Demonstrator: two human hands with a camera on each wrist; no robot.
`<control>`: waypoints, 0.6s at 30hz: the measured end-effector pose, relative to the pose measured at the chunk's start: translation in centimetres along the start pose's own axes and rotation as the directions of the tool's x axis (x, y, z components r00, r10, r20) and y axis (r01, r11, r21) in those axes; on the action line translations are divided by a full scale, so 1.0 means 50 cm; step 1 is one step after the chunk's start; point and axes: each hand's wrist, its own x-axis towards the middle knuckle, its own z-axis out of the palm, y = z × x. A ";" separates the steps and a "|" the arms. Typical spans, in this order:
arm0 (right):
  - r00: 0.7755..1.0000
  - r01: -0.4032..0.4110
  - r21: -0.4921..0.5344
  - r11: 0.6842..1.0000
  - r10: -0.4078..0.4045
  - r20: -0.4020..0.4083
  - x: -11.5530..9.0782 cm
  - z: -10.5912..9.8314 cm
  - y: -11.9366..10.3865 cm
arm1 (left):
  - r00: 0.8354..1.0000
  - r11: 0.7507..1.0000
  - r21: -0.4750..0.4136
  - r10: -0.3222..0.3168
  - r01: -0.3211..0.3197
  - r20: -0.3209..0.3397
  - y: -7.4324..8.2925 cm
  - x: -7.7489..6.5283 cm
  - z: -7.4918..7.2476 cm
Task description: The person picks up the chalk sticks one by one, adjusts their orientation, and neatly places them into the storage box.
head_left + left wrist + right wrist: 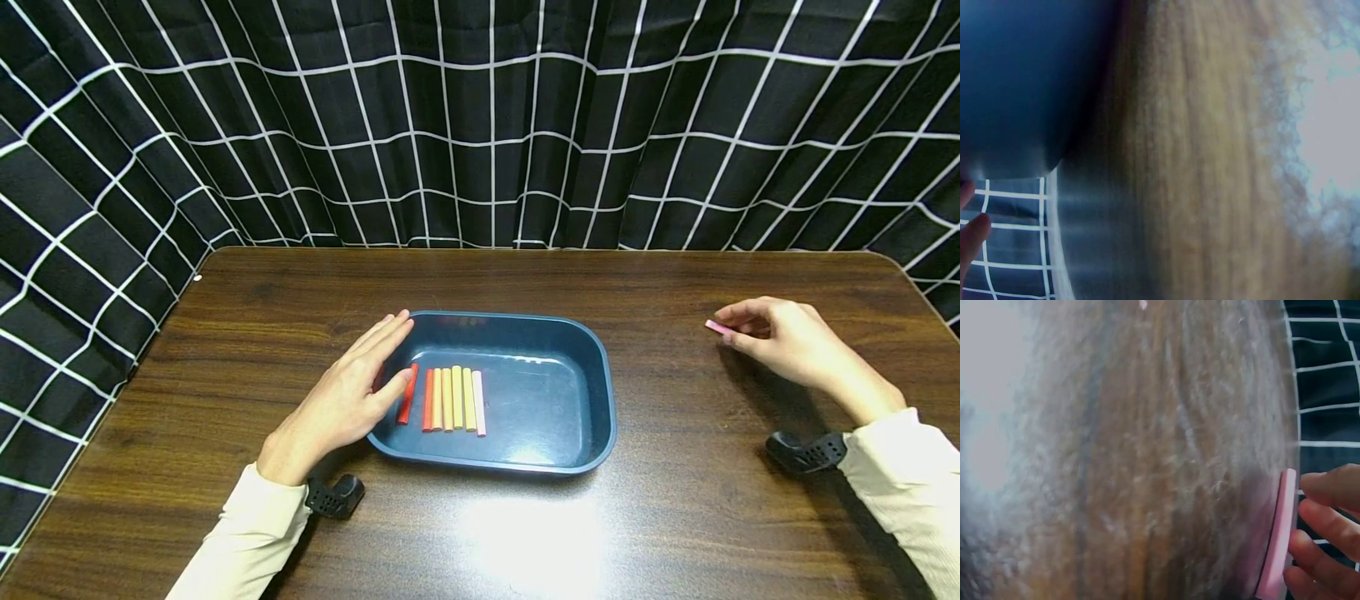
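Note:
My right hand point(787, 342) pinches a pink chalk stick point(717, 327) between thumb and fingers, just over the right part of the table. In the right wrist view the same stick lies along the fingertips point(1310, 515). My left hand point(348, 400) rests at the left rim of a blue tray point(610, 400), fingers straight and thumb reaching over the inside. In the tray's left half lies a row of chalk sticks: red point(428, 400), several orange to yellow point(457, 398), and one pale pink point(479, 404). Another red stick point(408, 394) lies slightly tilted near the left thumb.
The brown wooden table point(675, 517) carries the tray near its middle. Behind it hangs a black curtain point(480, 125) with white grid lines. A small white bit point(197, 277) sits at the table's left edge. Glare brightens the front of the table.

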 end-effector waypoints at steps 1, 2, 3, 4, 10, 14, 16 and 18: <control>1.000 0.009 -0.025 1.000 -0.009 -0.004 0.000 0.002 0.002 | 1.000 1.000 0.000 0.002 -0.002 -0.001 0.000 0.000 0.000; 1.000 0.013 -0.044 0.999 -0.014 -0.008 0.001 0.003 0.003 | 1.000 1.000 0.002 0.000 0.000 -0.001 0.000 0.000 0.000; 1.000 0.015 -0.055 0.998 -0.015 -0.006 0.001 0.005 0.005 | 1.000 1.000 0.003 0.000 0.000 0.000 0.000 0.000 0.000; 1.000 0.016 -0.061 0.998 -0.016 -0.002 0.002 0.007 0.006 | 1.000 1.000 0.002 0.000 0.000 0.000 0.000 0.000 0.000; 1.000 0.007 -0.056 0.998 -0.006 0.025 0.005 0.013 0.013 | 1.000 1.000 0.004 0.009 -0.009 -0.007 0.000 0.000 -0.002; 0.999 -0.010 -0.047 0.999 0.012 0.035 0.005 0.013 0.015 | 1.000 1.000 0.009 0.011 -0.011 -0.005 0.000 0.000 0.000; 0.999 -0.018 -0.047 0.999 0.019 0.033 0.005 0.011 0.013 | 1.000 1.000 0.008 0.008 -0.008 -0.003 0.000 0.000 -0.001; 0.999 -0.025 -0.045 0.999 0.026 0.027 0.005 0.009 0.010 | 1.000 1.000 0.005 0.004 -0.004 -0.002 0.001 0.000 -0.001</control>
